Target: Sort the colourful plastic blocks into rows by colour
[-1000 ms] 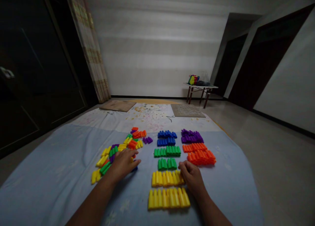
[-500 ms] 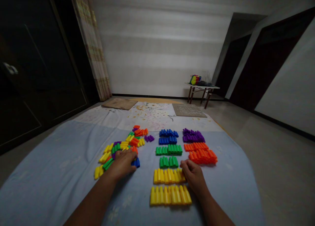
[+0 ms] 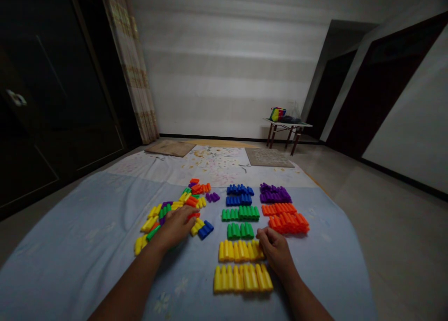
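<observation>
Below my left hand, whose fingers are spread and stretched out, lies a loose pile of ribbed plastic toy blocks in mixed colours. Part of the pile is hidden by the hand. A blue block and a yellow block lie just right of its fingers. My right hand rests with curled fingers at the right end of a yellow row; what its fingers hold, if anything, is hidden. Nearer me is another yellow row. Beyond are green blocks and, to the right, orange blocks.
Blue blocks and purple blocks sit farther back. Everything lies on a light blue floral cloth. Two flat boards, a brown one and a grey one, lie at the far end. A small table stands beyond.
My left hand has shifted slightly over the pile, and the blue block beside it has moved right, with a yellow block now showing next to it. My right hand stays in place.
</observation>
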Action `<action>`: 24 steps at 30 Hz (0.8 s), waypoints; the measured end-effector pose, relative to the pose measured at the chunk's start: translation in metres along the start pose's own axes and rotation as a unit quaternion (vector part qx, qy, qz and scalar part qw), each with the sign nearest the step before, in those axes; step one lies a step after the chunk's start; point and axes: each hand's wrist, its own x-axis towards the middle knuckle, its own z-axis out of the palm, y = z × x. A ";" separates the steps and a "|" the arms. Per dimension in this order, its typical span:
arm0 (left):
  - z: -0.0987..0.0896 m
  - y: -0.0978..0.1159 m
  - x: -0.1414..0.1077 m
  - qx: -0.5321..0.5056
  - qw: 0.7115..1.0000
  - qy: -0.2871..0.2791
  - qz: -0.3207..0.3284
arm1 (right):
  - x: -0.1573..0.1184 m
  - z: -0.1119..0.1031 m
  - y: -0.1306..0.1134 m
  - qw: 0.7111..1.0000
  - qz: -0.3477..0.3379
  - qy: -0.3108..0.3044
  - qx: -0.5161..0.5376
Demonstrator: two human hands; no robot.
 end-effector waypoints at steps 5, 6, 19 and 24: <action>0.002 -0.002 -0.007 0.066 0.996 -0.064 0.023 | -0.004 -0.001 -0.007 1.000 -0.010 0.001 -0.016; 0.004 -0.001 -0.008 0.078 0.994 -0.068 0.021 | -0.005 -0.002 -0.009 1.000 -0.016 0.002 -0.023; 0.017 0.001 -0.007 0.087 0.993 0.029 0.079 | -0.020 -0.015 -0.084 0.974 -0.169 0.020 -0.150; 0.021 -0.002 -0.008 0.076 0.996 -0.003 0.048 | -0.009 0.009 -0.110 0.959 -0.184 -0.089 -0.198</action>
